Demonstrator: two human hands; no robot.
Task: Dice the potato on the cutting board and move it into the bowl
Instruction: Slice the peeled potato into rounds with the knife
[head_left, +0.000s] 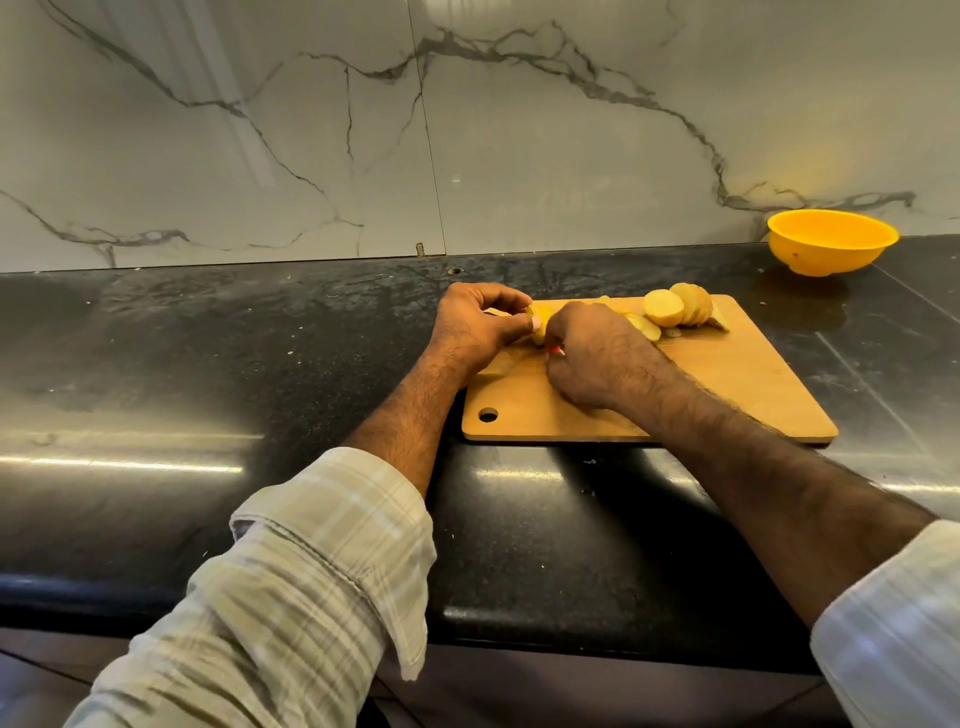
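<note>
While left hand (478, 325) pinches potato piece (537, 318) steady on cutting board (737, 395), right hand (592, 358) curled, seemingly gripping red-handled knife (556, 351).

Left hand (480, 325) in a curled fingertip grip, right hand (597, 358) fisted alongside, both forearms extended forward

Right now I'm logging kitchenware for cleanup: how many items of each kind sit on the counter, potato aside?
Rectangular wooden cutting board: 1
Round yellow plastic bowl: 1
Total: 2
</note>
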